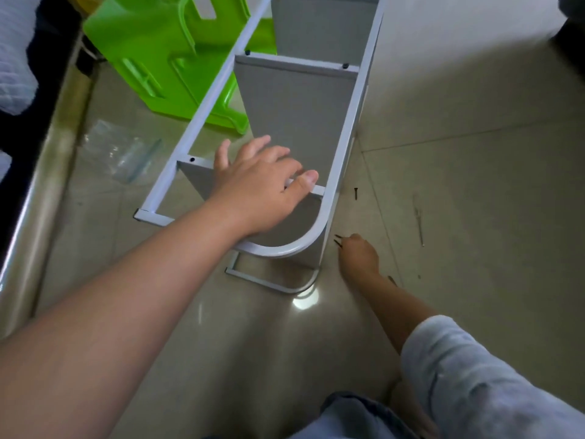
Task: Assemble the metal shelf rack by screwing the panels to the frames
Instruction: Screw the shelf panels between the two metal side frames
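The head view looks down at a tiled floor (459, 201) where the rack (297, 122) lies on its side, its white tube frame (319, 231) uppermost and a second frame (269, 282) beneath it against the floor. Grey panels (294, 103) stand between the two frames, and black screw heads (192, 159) show on the crossbars where they join. The left hand (259, 188) rests on the near crossbar, fingers spread and fairly straight across the panel edge, thumb lying along the bar; it presses rather than grips. The right hand (359, 255) is down at the floor just beside the rounded corner of the frame, fingers curled, pinching a few dark screws (338, 240) whose tips stick out toward the rack. Another screw (356, 193) lies loose on the floor near the frame's right side, and a thin screwdriver (419, 221) lies further right, well apart from both hands. A green plastic stool (164, 58) is tipped over behind the rack on the left, touching or just beside the far rail. A clear plastic bag (123, 153) lies on the floor left of the rack. A grey sleeve (474, 375) covers the right forearm.
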Demonstrator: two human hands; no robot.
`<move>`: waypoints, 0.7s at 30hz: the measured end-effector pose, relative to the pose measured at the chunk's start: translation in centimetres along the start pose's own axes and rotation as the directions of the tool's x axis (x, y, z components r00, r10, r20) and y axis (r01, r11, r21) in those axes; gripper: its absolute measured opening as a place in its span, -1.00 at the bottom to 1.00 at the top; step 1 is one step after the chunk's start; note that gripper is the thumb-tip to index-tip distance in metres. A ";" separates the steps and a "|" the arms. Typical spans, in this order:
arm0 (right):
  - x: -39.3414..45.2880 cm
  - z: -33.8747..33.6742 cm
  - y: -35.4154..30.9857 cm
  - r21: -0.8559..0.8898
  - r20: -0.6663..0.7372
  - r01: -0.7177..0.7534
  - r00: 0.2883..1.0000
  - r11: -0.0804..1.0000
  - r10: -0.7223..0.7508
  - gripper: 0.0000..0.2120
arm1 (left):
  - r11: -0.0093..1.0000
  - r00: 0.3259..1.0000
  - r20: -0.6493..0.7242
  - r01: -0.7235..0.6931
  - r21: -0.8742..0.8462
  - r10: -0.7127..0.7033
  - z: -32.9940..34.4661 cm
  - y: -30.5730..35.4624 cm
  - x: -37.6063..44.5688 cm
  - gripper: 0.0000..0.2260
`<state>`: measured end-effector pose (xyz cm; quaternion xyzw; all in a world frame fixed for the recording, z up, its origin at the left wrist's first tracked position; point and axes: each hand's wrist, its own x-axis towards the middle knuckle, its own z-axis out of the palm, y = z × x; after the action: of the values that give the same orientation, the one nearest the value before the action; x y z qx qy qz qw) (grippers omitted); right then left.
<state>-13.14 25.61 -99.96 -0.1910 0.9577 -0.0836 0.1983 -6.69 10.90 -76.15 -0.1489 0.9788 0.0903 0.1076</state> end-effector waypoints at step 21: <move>-8.5 -18.2 -4.2 0.626 -0.581 0.419 0.813 0.658 0.035 -0.87 | 0.992 0.997 -0.079 0.028 0.126 -0.018 -1.0 -6.1 -2.5 -0.47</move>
<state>-12.06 26.73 -79.49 -0.1686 0.8301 -0.5304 -0.0345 -2.61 5.62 -75.51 -0.1566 0.9842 0.0207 0.0797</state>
